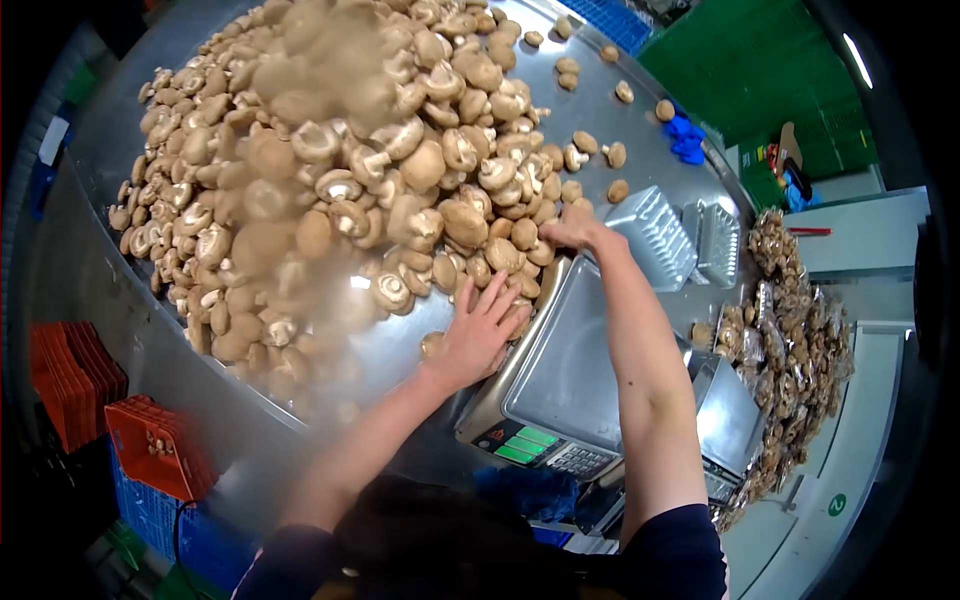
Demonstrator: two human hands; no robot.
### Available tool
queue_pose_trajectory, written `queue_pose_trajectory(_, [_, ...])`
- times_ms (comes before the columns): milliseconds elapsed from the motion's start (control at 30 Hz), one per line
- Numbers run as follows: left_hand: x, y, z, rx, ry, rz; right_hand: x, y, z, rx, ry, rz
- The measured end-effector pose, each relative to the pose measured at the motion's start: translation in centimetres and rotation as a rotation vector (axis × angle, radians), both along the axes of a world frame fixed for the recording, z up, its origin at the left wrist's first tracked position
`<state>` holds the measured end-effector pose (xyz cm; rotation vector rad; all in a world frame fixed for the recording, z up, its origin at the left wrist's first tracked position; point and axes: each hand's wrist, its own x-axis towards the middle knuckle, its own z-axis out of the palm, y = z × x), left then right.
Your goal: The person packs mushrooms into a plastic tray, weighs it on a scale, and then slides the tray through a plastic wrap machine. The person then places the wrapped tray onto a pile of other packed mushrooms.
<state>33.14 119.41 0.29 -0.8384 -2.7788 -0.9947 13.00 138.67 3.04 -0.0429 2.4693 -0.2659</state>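
Note:
A large heap of brown-capped shiitake mushrooms (422,165) covers much of the metal table. My left hand (480,325) is open, its fingers spread over mushrooms at the heap's near edge, left of the scale. My right hand (575,228) reaches past the scale to the heap's right edge. Its fingers are curled in against the mushrooms, and what lies inside them is hidden. Below my right forearm stands the weighing scale (560,360), with a bare metal pan and lit green displays. Clear plastic trays (655,240) lie just right of my right hand.
Loose mushrooms (615,155) are scattered at the table's far right. Packed mushrooms (790,340) are piled along the right side. Orange baskets (160,450) and a blue crate (165,515) stand at lower left. A blue glove-like item (686,138) lies near the far edge.

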Motion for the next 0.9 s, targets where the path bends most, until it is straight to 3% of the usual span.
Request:
queue_pose_trajectory(200, [0.9, -0.9, -0.2, 0.035, -0.03, 0.103, 2.3, -2.7, 1.0, 0.024, 0.053, 0.096])
queue_pose_trajectory(267, [1.8, -1.6, -0.3, 0.083, -0.068, 0.153, 5.0, -6.8, 5.7, -0.064, 0.028, 0.135])
queue_pose_trajectory(300, [2.4, -2.3, -0.3, 0.082, -0.077, 0.186, 6.4, -7.2, 1.7, -0.231, 0.163, 0.215])
queue_pose_trajectory(367, [3.9, -3.3, -0.8, 0.054, -0.029, 0.239, 11.2, -12.3, 2.2, -0.216, 0.19, -0.089])
queue_pose_trajectory(467, [5.8, -5.6, -1.1, -0.034, 0.032, 0.245, 16.1, -15.5, -2.3, -0.193, 0.634, -0.02])
queue_pose_trajectory(633, [8.9, -6.7, -0.4, 0.148, -0.044, 0.331, 18.3, -15.3, 1.7, -0.317, 0.373, -0.014])
queue_pose_trajectory(700, [10.2, -6.0, -0.1, 0.146, -0.059, 0.327, 17.1, -12.0, 2.5, -0.373, 0.447, 0.0])
queue_pose_trajectory(733, [10.6, -5.2, 0.1, 0.147, -0.069, 0.315, 15.4, -10.5, 4.3, -0.321, 0.343, 0.025])
queue_pose_trajectory(767, [10.7, -4.3, 0.3, 0.119, -0.115, 0.217, 14.5, -8.7, 2.7, -0.166, 0.54, 0.148])
queue_pose_trajectory(800, [10.7, -2.8, 0.9, 0.064, -0.192, 0.142, 13.7, -7.8, 2.4, -0.05, 0.522, 0.166])
queue_pose_trajectory(900, [9.3, -1.2, -1.6, -0.044, 0.007, 0.123, 12.5, -8.1, 1.0, 0.089, 0.225, 0.188])
